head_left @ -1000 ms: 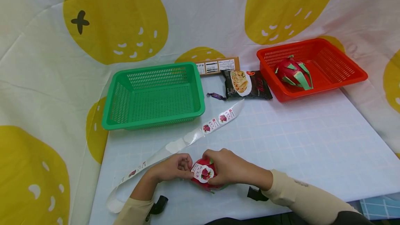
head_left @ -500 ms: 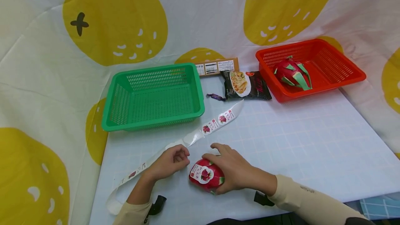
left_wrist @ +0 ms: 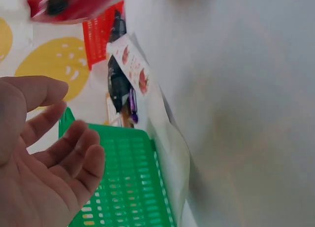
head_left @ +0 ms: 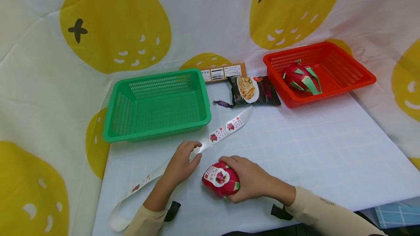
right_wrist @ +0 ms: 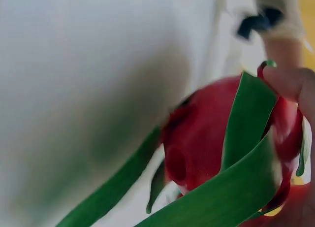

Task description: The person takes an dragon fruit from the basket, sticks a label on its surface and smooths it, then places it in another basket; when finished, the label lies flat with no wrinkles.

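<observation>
My right hand [head_left: 251, 179] grips a red dragon fruit [head_left: 212, 189] from its right side, at the near middle of the table. A white sticker [head_left: 216, 176] with a fruit picture lies on the fruit's upper left face. Long green leaves [right_wrist: 216, 202] of the fruit fill the lower part of the right wrist view. To the left of the fruit, my left hand [head_left: 182, 163] is apart from it, fingers loosely bent and nothing between them. Beneath and beside that hand runs a strip of label backing [head_left: 156, 172], with printed stickers at its far end.
A green basket [head_left: 157, 134] stands at the back left. The red basket [head_left: 347, 90] at the back right holds another dragon fruit [head_left: 301, 77]. Between them are a black food packet [head_left: 267, 92], a small purple candy [head_left: 223, 103] and a brown box [head_left: 243, 69].
My left hand has come off the dragon fruit and moved up and left, its fingers opening out. My right hand has shifted to the fruit's right side and moved it slightly right.
</observation>
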Tool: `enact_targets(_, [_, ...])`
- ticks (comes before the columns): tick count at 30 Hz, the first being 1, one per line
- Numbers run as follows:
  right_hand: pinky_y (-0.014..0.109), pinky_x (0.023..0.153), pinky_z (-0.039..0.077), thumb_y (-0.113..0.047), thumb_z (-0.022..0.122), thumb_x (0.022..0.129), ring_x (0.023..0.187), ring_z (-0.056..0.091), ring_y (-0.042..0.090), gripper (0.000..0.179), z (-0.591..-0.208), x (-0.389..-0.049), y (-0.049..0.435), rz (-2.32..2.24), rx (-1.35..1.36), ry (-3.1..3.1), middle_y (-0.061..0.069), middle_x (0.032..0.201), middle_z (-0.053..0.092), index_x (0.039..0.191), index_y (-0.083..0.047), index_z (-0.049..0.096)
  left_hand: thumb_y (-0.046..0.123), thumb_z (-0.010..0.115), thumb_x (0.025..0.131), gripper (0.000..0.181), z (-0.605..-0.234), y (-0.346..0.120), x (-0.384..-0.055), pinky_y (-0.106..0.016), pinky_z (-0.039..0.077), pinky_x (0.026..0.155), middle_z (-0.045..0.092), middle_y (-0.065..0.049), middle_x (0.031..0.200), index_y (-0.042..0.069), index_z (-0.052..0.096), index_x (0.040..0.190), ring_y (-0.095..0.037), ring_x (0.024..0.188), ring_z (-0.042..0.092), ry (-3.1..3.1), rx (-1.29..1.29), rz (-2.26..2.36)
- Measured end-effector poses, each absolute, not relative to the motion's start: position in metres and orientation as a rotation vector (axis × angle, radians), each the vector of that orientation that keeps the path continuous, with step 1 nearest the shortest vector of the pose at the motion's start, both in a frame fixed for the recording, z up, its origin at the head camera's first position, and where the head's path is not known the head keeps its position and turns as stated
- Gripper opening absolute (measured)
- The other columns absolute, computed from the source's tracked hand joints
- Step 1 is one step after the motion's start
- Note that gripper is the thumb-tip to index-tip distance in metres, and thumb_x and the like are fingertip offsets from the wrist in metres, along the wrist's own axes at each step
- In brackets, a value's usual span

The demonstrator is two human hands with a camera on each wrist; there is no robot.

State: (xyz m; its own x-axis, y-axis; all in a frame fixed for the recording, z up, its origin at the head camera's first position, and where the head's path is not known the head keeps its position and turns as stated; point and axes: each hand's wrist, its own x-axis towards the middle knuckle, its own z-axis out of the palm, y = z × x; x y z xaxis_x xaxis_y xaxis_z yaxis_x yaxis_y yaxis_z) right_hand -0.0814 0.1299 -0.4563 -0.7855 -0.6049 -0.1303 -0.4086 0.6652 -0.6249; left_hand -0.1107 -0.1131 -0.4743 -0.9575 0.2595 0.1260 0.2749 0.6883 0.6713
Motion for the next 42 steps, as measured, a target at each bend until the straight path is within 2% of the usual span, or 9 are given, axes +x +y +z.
enact_targets(4, [0.025, 0.072, 0.054, -0.040, 0.087, 0.059, 0.113, 0.049, 0.015, 0.096, -0.428, -0.106, 0.162, -1.041, -0.651, 2.596, -0.007, 0.127, 0.051, 0.139, -0.023, 0.038, 0.015, 0.066, 0.087, 0.032, -0.477, -0.107, -0.115, -0.041, 0.050, 0.084, 0.060, -0.011, 0.112, 0.007, 0.059, 0.117, -0.023, 0.102, 0.057, -2.989, -0.404, -1.011])
enact_targets(8, [0.038, 0.072, 0.056, -0.031, 0.085, 0.066, 0.113, 0.048, 0.028, 0.094, -0.385, -0.146, 0.210, -1.215, -0.369, 2.779, 0.008, 0.128, 0.049, 0.142, -0.020, 0.031, 0.019, 0.068, 0.085, 0.031, -0.491, -0.103, -0.111, -0.042, 0.049, 0.080, 0.060, -0.012, 0.109, 0.007, 0.062, 0.113, -0.026, 0.098, 0.058, -3.095, -0.446, -0.827])
enact_targets(12, [0.050, 0.080, 0.053, -0.043, 0.078, 0.073, 0.125, 0.035, 0.036, 0.097, -0.341, -0.196, 0.269, -1.299, 0.125, 2.933, 0.016, 0.139, 0.035, 0.145, -0.020, 0.017, 0.023, 0.072, 0.081, 0.037, -0.509, -0.096, -0.107, -0.045, 0.048, 0.078, 0.056, -0.015, 0.113, 0.008, 0.062, 0.114, -0.030, 0.101, 0.054, -3.061, -0.445, -0.622])
enact_targets(15, [0.054, 0.089, 0.048, -0.057, 0.071, 0.073, 0.134, 0.025, 0.036, 0.101, -0.324, -0.237, 0.310, -1.297, 0.447, 2.952, 0.014, 0.149, 0.024, 0.147, -0.025, 0.010, 0.028, 0.073, 0.080, 0.049, -0.518, -0.089, -0.106, -0.049, 0.045, 0.086, 0.050, -0.020, 0.124, 0.006, 0.058, 0.121, -0.035, 0.112, 0.048, -3.088, -0.370, -0.492])
enact_targets(17, [0.056, 0.093, 0.045, -0.061, 0.068, 0.073, 0.136, 0.023, 0.036, 0.104, -0.321, -0.264, 0.331, -1.250, 0.548, 2.959, 0.013, 0.152, 0.022, 0.149, -0.025, 0.008, 0.032, 0.072, 0.080, 0.057, -0.521, -0.086, -0.104, -0.054, 0.042, 0.092, 0.046, -0.022, 0.132, 0.004, 0.054, 0.127, -0.038, 0.120, 0.042, -3.147, -0.332, -0.433])
enact_targets(21, [0.056, 0.091, 0.046, -0.060, 0.068, 0.073, 0.135, 0.026, 0.036, 0.103, -0.330, -0.307, 0.360, -1.054, 0.561, 3.042, 0.016, 0.148, 0.028, 0.149, -0.014, 0.016, 0.038, 0.071, 0.081, 0.067, -0.523, -0.081, -0.098, -0.062, 0.035, 0.097, 0.040, -0.025, 0.140, 0.002, 0.049, 0.133, -0.043, 0.128, 0.037, -3.273, -0.313, -0.425])
enact_targets(27, [0.062, 0.086, 0.045, -0.055, 0.067, 0.076, 0.129, 0.026, 0.045, 0.100, -0.347, -0.345, 0.387, -0.638, 0.491, 3.140, 0.026, 0.139, 0.032, 0.144, 0.000, 0.019, 0.040, 0.073, 0.078, 0.068, -0.525, -0.075, -0.089, -0.064, 0.035, 0.096, 0.038, -0.025, 0.141, 0.004, 0.051, 0.132, -0.044, 0.128, 0.036, -3.324, -0.371, -0.482])
enact_targets(35, [0.064, 0.087, 0.041, -0.048, 0.074, 0.074, 0.124, 0.022, 0.049, 0.095, -0.366, -0.358, 0.417, -0.299, 0.465, 3.139, 0.034, 0.122, 0.035, 0.132, 0.012, 0.029, 0.042, 0.075, 0.075, 0.068, -0.526, -0.070, -0.086, -0.062, 0.038, 0.093, 0.043, -0.022, 0.137, 0.005, 0.055, 0.128, -0.041, 0.123, 0.041, -3.285, -0.450, -0.480])
enact_targets(42, [0.069, 0.085, 0.039, -0.051, 0.075, 0.071, 0.105, 0.035, 0.055, 0.095, -0.380, -0.360, 0.437, -0.287, 0.491, 3.082, 0.035, 0.113, 0.042, 0.127, 0.011, 0.030, 0.046, 0.076, 0.072, 0.071, -0.522, -0.065, -0.089, -0.063, 0.039, 0.091, 0.044, -0.021, 0.136, 0.005, 0.055, 0.127, -0.042, 0.122, 0.042, -3.312, -0.492, -0.431])
